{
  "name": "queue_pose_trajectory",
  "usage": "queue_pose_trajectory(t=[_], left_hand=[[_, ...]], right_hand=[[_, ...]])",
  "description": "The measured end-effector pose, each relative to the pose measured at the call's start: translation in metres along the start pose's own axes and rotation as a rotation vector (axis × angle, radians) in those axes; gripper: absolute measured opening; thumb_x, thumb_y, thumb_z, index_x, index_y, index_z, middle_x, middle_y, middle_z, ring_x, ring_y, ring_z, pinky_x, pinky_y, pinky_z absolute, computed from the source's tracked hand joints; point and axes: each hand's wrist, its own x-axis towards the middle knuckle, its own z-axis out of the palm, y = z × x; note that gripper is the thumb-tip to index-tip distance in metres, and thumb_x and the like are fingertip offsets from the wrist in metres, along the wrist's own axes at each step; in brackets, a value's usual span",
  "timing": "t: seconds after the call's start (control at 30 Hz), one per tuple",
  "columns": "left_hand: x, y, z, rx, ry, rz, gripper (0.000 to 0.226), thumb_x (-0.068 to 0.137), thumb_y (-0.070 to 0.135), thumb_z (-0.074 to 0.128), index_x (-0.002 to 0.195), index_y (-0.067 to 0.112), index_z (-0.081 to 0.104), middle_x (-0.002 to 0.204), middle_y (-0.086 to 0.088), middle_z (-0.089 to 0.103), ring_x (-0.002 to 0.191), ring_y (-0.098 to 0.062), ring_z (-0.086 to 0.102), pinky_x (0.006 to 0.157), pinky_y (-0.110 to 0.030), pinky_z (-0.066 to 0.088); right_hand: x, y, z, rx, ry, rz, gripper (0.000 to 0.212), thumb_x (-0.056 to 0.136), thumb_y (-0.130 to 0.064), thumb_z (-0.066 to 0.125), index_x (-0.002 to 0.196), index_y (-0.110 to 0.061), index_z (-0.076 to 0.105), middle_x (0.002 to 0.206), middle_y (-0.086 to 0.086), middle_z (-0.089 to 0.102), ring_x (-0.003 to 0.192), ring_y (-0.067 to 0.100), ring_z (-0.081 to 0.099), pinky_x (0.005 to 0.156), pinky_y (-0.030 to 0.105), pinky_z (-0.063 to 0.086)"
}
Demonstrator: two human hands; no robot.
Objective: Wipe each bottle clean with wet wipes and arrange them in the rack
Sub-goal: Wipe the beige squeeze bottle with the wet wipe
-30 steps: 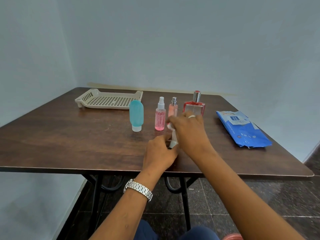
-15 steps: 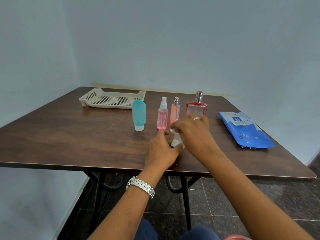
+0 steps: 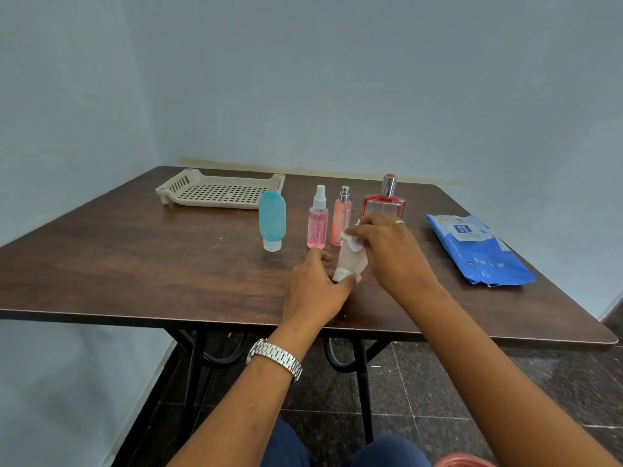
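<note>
Right hand (image 3: 391,254) slid its wipe (image 3: 350,241) up the bottle (image 3: 352,261) in left hand (image 3: 315,291).

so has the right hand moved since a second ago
yes, slightly right: the right hand no longer covers the base of the peach spray bottle

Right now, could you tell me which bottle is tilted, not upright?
The frosted white squeeze bottle, tilted in the left hand, the right hand's wet wipe on it; the other four stand upright.
</note>
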Motion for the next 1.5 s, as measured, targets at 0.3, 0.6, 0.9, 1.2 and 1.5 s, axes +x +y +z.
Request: queue_pose_trajectory(t=[0.3, 0.6, 0.9, 1.2, 1.5], left_hand=[[0.003, -0.004, 0.002, 0.007, -0.005, 0.049, 0.026, 0.078, 0.039, 0.073, 0.097, 0.024, 0.062, 0.081, 0.017, 0.061, 0.081, -0.002, 0.063, 0.074, -0.023, 0.053], [0.007, 0.003, -0.002, -0.186, 0.001, -0.058, 0.030, 0.074, 0.037, 0.077, 0.094, 0.022, 0.061, 0.088, 0.008, 0.068, 0.083, -0.007, 0.064, 0.073, -0.023, 0.050], [0.033, 0.015, -0.006, -0.691, -0.375, -0.171, 0.076, 0.071, 0.008, 0.079, 0.131, 0.024, 0.035, 0.124, -0.008, 0.055, 0.112, -0.022, 0.057, 0.094, -0.040, 0.051], [0.049, 0.029, 0.016, -1.545, -0.262, -0.397, 0.071, 0.069, 0.069, 0.054, 0.115, 0.014, 0.060, 0.100, -0.010, 0.062, 0.091, -0.024, 0.057, 0.077, -0.036, 0.045], [0.066, 0.024, 0.005, -1.327, -0.196, -0.477, 0.080, 0.079, 0.079, 0.035, 0.111, 0.011, 0.061, 0.091, -0.012, 0.060, 0.068, -0.018, 0.055, 0.058, -0.028, 0.044]], right_hand=[[-0.012, -0.001, 0.006, 0.088, -0.021, -0.012, 0.033, 0.076, 0.004, 0.064, 0.103, -0.012, 0.071, 0.104, 0.004, 0.062, 0.089, 0.019, 0.058, 0.071, 0.020, 0.038], [-0.021, 0.002, 0.020, 0.810, 0.394, 0.505, 0.029, 0.086, 0.000, 0.056, 0.093, -0.025, 0.069, 0.097, -0.004, 0.065, 0.087, 0.006, 0.058, 0.076, 0.026, 0.049], [-0.019, -0.019, 0.029, 1.402, 0.460, 0.735, 0.028, 0.091, 0.003, 0.050, 0.096, -0.022, 0.064, 0.097, 0.003, 0.067, 0.092, 0.019, 0.063, 0.079, 0.033, 0.054], [-0.014, -0.011, 0.031, 1.110, 0.509, 0.622, 0.030, 0.089, -0.005, 0.057, 0.095, -0.032, 0.067, 0.103, 0.000, 0.068, 0.097, 0.011, 0.064, 0.082, 0.025, 0.052], [0.004, -0.004, 0.015, 0.810, 0.409, 0.343, 0.024, 0.088, -0.007, 0.060, 0.105, -0.022, 0.066, 0.097, -0.009, 0.066, 0.087, 0.002, 0.060, 0.074, 0.017, 0.050]])
